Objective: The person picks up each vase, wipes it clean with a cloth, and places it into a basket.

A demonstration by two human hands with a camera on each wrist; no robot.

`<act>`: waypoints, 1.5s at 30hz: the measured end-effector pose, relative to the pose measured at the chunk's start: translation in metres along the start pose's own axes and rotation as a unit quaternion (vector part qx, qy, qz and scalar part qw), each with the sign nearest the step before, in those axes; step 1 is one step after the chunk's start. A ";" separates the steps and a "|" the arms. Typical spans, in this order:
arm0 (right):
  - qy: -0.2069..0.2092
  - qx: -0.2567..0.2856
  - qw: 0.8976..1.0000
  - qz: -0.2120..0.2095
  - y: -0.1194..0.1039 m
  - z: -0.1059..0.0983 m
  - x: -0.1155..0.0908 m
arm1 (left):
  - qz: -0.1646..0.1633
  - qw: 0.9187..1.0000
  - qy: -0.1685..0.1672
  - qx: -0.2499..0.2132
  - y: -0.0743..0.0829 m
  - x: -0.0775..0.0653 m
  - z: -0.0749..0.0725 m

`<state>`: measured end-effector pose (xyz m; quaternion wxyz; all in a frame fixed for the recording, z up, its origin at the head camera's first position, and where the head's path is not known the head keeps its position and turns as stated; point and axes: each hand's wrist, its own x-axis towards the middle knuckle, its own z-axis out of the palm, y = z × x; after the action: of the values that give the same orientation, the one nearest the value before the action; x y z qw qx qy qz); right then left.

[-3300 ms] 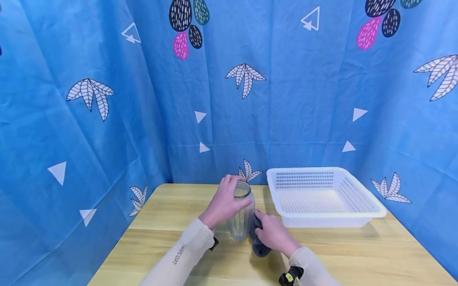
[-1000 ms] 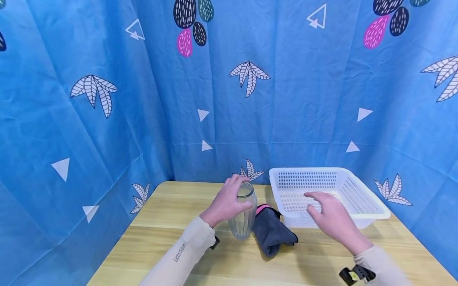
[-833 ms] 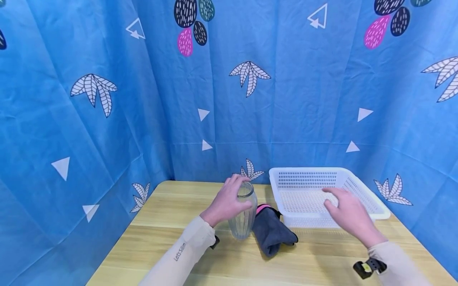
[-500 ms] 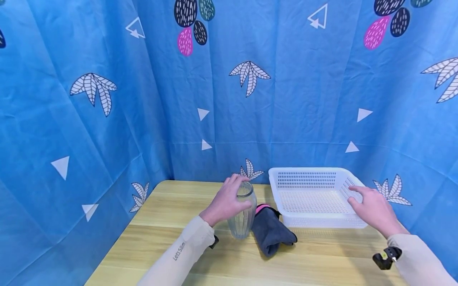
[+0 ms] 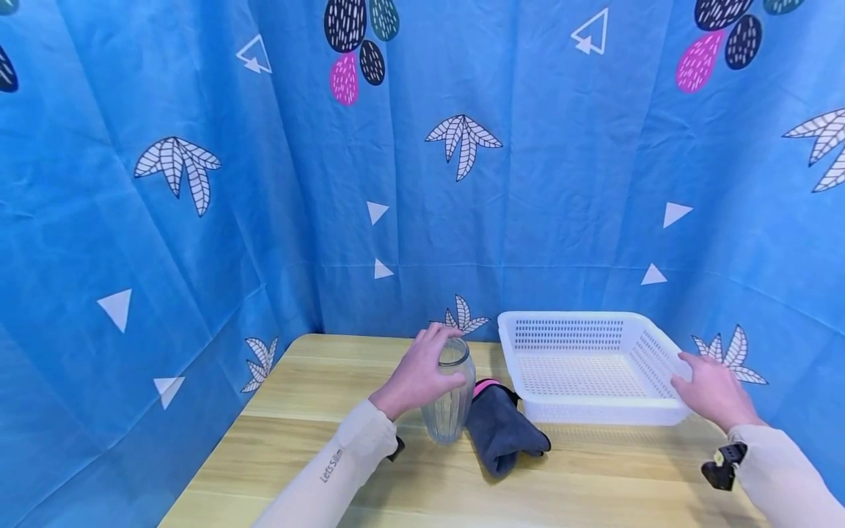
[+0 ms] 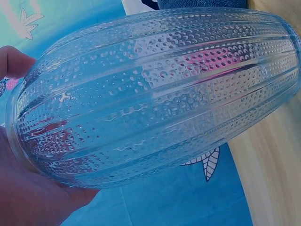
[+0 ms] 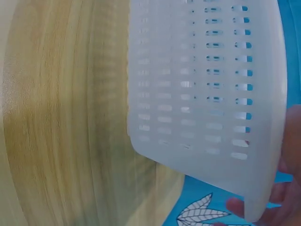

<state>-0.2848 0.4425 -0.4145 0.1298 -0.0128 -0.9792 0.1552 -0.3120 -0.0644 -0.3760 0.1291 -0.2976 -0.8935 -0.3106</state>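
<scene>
My left hand (image 5: 420, 375) grips a clear ribbed glass vase (image 5: 447, 411) around its neck and rim. The vase stands upright on the table, and its dimpled wall fills much of the left wrist view. Touching or just beside its right side lies a dark grey cloth (image 5: 503, 433) with black edging and a pink band. At the right front corner of a white plastic basket (image 5: 594, 402), my right hand (image 5: 716, 390) holds the rim. In the right wrist view, fingertips (image 7: 235, 206) show under the rim's corner, while the rest of the hand is partly out of frame.
The basket, with slotted walls, sits at the back right of the light wooden table (image 5: 317, 411). A blue patterned curtain (image 5: 422, 220) hangs close behind the table and along both sides. Each wrist wears a small black camera.
My right hand has let go of the dark grey cloth, now lying spread beside the vase, and moved right to the basket's corner. The left hand stays on the vase.
</scene>
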 end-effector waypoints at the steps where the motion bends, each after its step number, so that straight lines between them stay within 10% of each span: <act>1: -0.010 0.006 1.000 0.003 0.002 0.000 0.000 | 0.000 1.000 -0.001 0.000 0.000 0.000 0.000; 14: -0.051 0.038 0.998 0.013 0.006 0.004 0.003 | -0.005 1.000 -0.010 -0.008 0.001 0.000 -0.004; 28: -0.044 0.042 0.998 0.029 0.009 0.004 0.004 | -0.088 0.980 -0.004 -0.179 -0.029 -0.019 -0.010; 36: -0.040 0.039 0.998 0.036 0.007 0.003 0.004 | -0.113 0.966 -0.047 -0.228 -0.051 -0.037 0.011; 45: -0.031 0.040 0.998 0.034 0.006 0.003 0.002 | -0.122 0.966 -0.023 -0.228 -0.052 -0.038 0.026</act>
<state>-0.2878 0.4470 -0.4186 0.0948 -0.0359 -0.9748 0.1988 -0.3149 -0.0980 -0.4373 -0.0014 -0.2154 -0.8311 -0.5127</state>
